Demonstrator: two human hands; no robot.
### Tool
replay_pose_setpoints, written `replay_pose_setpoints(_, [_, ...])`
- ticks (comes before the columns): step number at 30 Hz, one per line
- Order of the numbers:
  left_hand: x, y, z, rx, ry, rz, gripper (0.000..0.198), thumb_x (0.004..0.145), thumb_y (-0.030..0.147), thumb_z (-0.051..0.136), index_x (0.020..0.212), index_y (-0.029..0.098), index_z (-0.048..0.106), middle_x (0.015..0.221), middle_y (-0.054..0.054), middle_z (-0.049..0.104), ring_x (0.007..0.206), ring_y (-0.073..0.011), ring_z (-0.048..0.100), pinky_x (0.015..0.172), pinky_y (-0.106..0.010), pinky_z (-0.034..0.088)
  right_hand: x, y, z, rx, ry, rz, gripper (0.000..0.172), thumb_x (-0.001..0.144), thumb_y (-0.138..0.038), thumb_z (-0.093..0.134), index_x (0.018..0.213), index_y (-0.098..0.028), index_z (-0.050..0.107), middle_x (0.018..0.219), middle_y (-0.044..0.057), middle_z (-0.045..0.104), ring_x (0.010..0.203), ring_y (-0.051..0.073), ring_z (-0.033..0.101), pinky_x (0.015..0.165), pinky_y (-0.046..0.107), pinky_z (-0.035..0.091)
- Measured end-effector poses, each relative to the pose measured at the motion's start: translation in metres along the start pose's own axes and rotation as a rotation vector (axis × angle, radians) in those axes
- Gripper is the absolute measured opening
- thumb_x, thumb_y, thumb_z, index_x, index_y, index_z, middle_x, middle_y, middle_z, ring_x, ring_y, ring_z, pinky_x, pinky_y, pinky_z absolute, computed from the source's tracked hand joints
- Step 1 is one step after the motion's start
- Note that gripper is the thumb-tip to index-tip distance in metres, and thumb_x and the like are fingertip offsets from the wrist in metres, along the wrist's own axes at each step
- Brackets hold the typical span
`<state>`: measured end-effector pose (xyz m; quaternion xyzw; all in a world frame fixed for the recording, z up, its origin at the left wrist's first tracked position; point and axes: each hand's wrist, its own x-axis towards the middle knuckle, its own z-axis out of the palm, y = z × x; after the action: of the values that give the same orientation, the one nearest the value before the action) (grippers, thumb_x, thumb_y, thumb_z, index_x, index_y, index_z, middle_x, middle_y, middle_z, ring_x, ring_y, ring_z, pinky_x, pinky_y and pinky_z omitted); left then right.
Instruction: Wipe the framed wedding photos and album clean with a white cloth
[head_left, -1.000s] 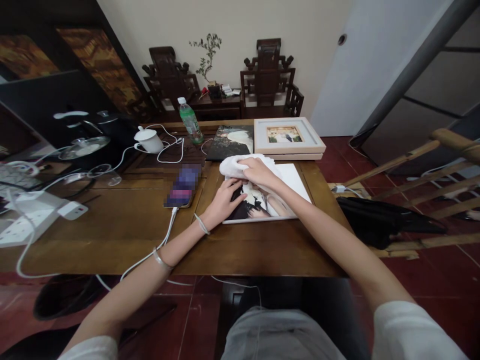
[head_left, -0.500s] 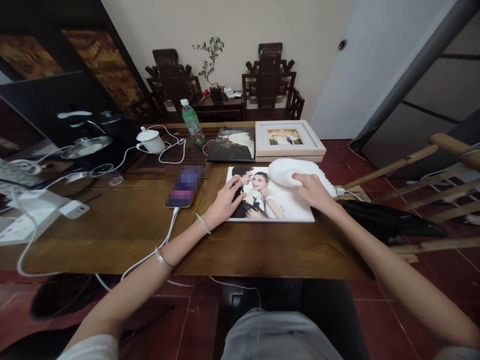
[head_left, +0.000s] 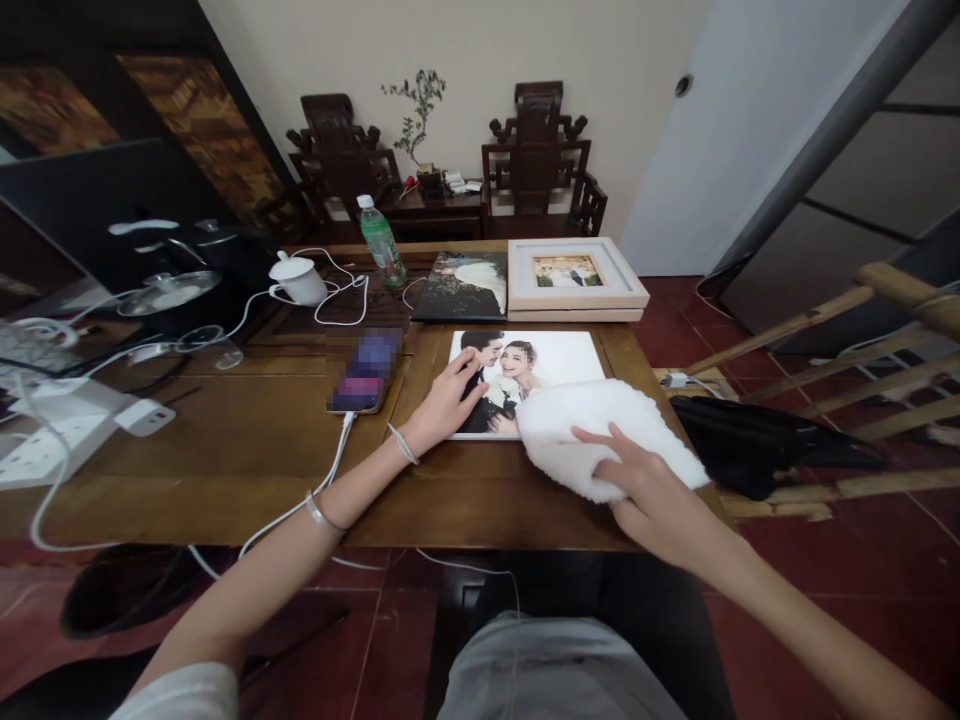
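Our right hand (head_left: pixel 646 492), fingers gripping the white cloth (head_left: pixel 589 432), has swept down the photo print (head_left: pixel 559 352) to its near edge; left hand (head_left: pixel 448 402) stays flat, fingers open, pinning it.

Domestic living room: carved wooden chairs (head_left: pixel 536 160) against the wall behind the wooden table (head_left: pixel 225 450), with framed wedding photo (head_left: pixel 571 272) on it.
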<state>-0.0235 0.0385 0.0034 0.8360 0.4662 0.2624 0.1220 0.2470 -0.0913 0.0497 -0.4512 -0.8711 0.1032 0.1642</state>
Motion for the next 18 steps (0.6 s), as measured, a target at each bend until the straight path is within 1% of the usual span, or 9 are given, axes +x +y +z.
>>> replay_pose_setpoints(1, [0.0, 0.0, 0.0, 0.0, -0.001, 0.002, 0.043, 0.093, 0.033, 0.045, 0.13, 0.011, 0.048, 0.145, -0.018, 0.038, 0.136, -0.026, 0.035, 0.113, -0.041, 0.028, 0.008, 0.006, -0.001, 0.013, 0.009, 0.007, 0.039, 0.058, -0.003, 0.038, 0.081, -0.022, 0.064, 0.124, 0.01, 0.061, 0.118, 0.027, 0.053, 0.104, 0.05, 0.033])
replay_pose_setpoints(3, [0.0, 0.001, -0.001, 0.002, 0.002, 0.005, 0.042, 0.093, 0.032, 0.045, 0.129, 0.011, 0.048, 0.144, -0.018, 0.039, 0.136, -0.0256, 0.035, 0.113, -0.04, 0.028, 0.028, 0.023, -0.005, 0.035, 0.021, 0.041, 0.037, 0.059, -0.004, 0.037, 0.08, -0.022, 0.063, 0.105, 0.007, 0.069, 0.103, 0.026, 0.061, 0.098, 0.045, 0.039])
replay_pose_setpoints(5, [0.0, 0.001, -0.001, 0.005, 0.006, 0.006, 0.041, 0.093, 0.032, 0.045, 0.128, 0.01, 0.049, 0.144, -0.018, 0.04, 0.135, -0.0248, 0.036, 0.113, -0.04, 0.028, 0.052, 0.042, -0.011, 0.051, 0.03, 0.089, 0.031, 0.06, -0.006, 0.037, 0.074, -0.021, 0.06, 0.078, 0.005, 0.069, 0.082, 0.025, 0.063, 0.085, 0.04, 0.044])
replay_pose_setpoints(6, [0.0, 0.001, -0.001, 0.005, 0.008, 0.005, 0.041, 0.093, 0.031, 0.046, 0.128, 0.01, 0.049, 0.143, -0.018, 0.04, 0.135, -0.0244, 0.036, 0.113, -0.04, 0.028, 0.064, 0.051, -0.014, 0.062, 0.04, 0.1, 0.028, 0.059, -0.008, 0.037, 0.072, -0.02, 0.059, 0.073, 0.006, 0.067, 0.078, 0.025, 0.061, 0.079, 0.037, 0.045])
replay_pose_setpoints(7, [0.0, 0.001, -0.001, 0.003, 0.01, 0.004, 0.041, 0.093, 0.031, 0.045, 0.128, 0.01, 0.049, 0.143, -0.018, 0.04, 0.135, -0.0242, 0.036, 0.113, -0.04, 0.028, 0.076, 0.06, -0.017, 0.075, 0.055, 0.115, 0.027, 0.059, -0.008, 0.036, 0.07, -0.02, 0.058, 0.073, 0.006, 0.065, 0.075, 0.024, 0.06, 0.075, 0.035, 0.044])
replay_pose_setpoints(9, [0.0, 0.001, -0.001, -0.003, 0.01, 0.002, 0.041, 0.093, 0.032, 0.045, 0.128, 0.011, 0.048, 0.144, -0.017, 0.04, 0.136, -0.0241, 0.035, 0.113, -0.04, 0.028, 0.099, 0.078, -0.023, 0.096, 0.075, 0.13, 0.023, 0.059, -0.009, 0.036, 0.067, -0.019, 0.055, 0.075, 0.006, 0.064, 0.075, 0.023, 0.058, 0.071, 0.032, 0.042])
replay_pose_setpoints(13, [-0.001, 0.001, 0.0, -0.014, 0.006, 0.0, 0.043, 0.093, 0.033, 0.044, 0.131, 0.013, 0.045, 0.145, -0.016, 0.038, 0.137, -0.024, 0.033, 0.113, -0.04, 0.027, 0.134, 0.105, -0.031, 0.133, 0.075, 0.129, 0.023, 0.057, -0.011, 0.037, 0.068, -0.019, 0.056, 0.082, 0.006, 0.065, 0.081, 0.024, 0.057, 0.072, 0.03, 0.04])
replay_pose_setpoints(16, [-0.002, 0.001, 0.0, -0.017, 0.002, -0.014, 0.046, 0.094, 0.034, 0.043, 0.134, 0.012, 0.041, 0.146, -0.017, 0.037, 0.137, -0.0245, 0.032, 0.113, -0.041, 0.027, 0.145, 0.113, -0.033, 0.14, 0.073, 0.129, 0.026, 0.056, -0.01, 0.037, 0.069, -0.018, 0.058, 0.084, 0.006, 0.067, 0.083, 0.024, 0.058, 0.074, 0.03, 0.04])
replay_pose_setpoints(18, [-0.002, 0.0, 0.001, -0.019, 0.001, -0.017, 0.047, 0.094, 0.035, 0.043, 0.136, 0.013, 0.04, 0.146, -0.017, 0.036, 0.137, -0.0249, 0.032, 0.112, -0.042, 0.028, 0.143, 0.109, -0.031, 0.131, 0.079, 0.14, 0.028, 0.056, -0.01, 0.037, 0.071, -0.018, 0.06, 0.084, 0.006, 0.067, 0.083, 0.024, 0.059, 0.074, 0.03, 0.04])
